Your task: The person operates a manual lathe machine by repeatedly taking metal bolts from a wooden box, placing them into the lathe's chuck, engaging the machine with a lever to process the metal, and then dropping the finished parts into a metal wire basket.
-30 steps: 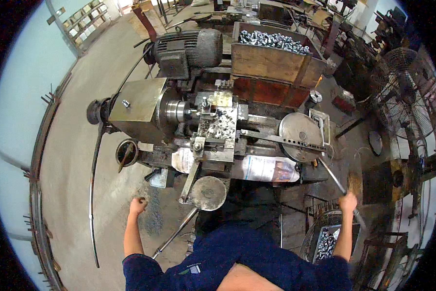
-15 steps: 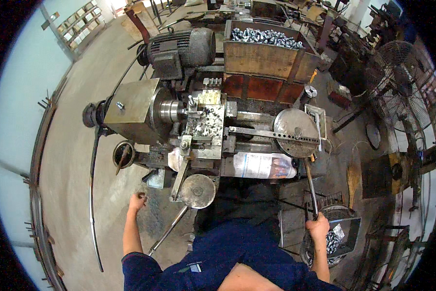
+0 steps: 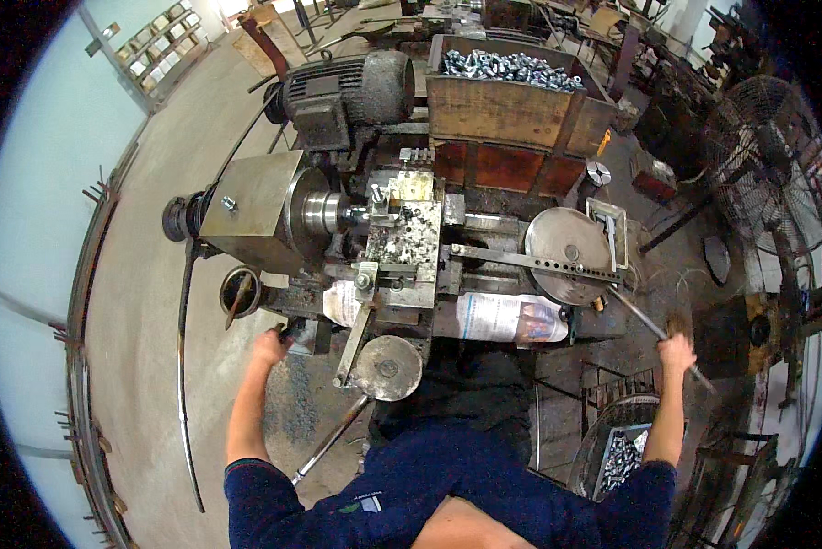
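My right hand [image 3: 676, 352] is wrapped around a long metal lever [image 3: 644, 317] that reaches out from the large round disc [image 3: 568, 247] on the lathe's right side. My left hand [image 3: 270, 349] is curled beside a small dark handle [image 3: 292, 328] at the front of the machine; whether it grips that handle or a small piece is hard to see. Between my arms, a smaller round disc [image 3: 388, 369] carries a second metal lever [image 3: 333, 437], which no hand touches. The lathe's chuck [image 3: 320, 214] faces the tool block [image 3: 377, 194] on the chip-covered slide [image 3: 402, 233].
A wooden box [image 3: 498, 112] heaped with small metal parts stands behind the lathe, next to the motor [image 3: 347, 90]. A crate of metal parts [image 3: 622, 457] sits low by my right arm. At the right stands a large fan [image 3: 760, 165]. A handwheel [image 3: 240, 292] juts out front left.
My right hand has swung the lever outward to the right and away from me. My left hand has moved up toward the dark handle. The view has shifted slightly.
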A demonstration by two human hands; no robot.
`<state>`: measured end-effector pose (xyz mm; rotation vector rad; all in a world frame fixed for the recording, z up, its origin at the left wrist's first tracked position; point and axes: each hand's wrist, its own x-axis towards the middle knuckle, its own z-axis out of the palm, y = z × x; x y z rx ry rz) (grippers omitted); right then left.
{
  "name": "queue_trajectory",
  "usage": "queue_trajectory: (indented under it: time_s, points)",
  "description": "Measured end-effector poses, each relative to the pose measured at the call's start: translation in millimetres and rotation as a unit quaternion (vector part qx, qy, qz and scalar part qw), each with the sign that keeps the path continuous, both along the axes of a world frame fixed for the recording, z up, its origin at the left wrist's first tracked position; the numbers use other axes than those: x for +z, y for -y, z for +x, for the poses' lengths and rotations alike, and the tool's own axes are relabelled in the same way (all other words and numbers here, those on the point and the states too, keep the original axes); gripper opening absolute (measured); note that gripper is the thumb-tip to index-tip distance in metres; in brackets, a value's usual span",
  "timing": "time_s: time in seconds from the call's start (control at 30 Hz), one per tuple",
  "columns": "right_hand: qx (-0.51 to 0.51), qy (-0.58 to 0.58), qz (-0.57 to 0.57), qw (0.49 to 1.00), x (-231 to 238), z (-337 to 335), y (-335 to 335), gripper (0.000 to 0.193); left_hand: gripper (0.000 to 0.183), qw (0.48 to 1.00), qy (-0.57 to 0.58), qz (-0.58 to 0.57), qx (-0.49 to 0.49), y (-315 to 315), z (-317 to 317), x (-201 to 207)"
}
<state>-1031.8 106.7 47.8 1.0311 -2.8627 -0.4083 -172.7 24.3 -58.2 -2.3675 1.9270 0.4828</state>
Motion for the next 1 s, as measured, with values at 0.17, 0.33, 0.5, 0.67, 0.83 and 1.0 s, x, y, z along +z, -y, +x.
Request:
queue_trajectory:
  time_s: [0.17,0.33,0.5,0.67,0.83,1.0]
  points:
    - [-0.014,-0.04,-0.026,0.999,1,-25,54,0.03,0.048,0.966,0.035,-0.092,0.239,-6,-54,-68]
    - [0.006,-0.055,-0.038,0.998,-1,-23,59,0.03,0.044,0.997,0.055,-0.029,0.056,-1,-14,-73]
    - [0.136,-0.12,-0.189,0.965,-20,15,32,0.058,0.039,0.996,0.087,-0.003,-0.014,3,-6,-50]
    - [0.279,0.073,-0.323,0.901,-8,78,23,0.068,0.042,0.995,-0.066,-0.06,0.045,-23,-1,-66]
    - [0.435,0.315,-0.361,0.763,113,232,102,0.051,0.039,0.986,-0.159,0.056,0.009,-12,18,24]
    - [0.74,0.273,-0.33,0.519,159,409,181,0.042,0.032,0.964,-0.175,-0.197,0.043,-6,40,176]
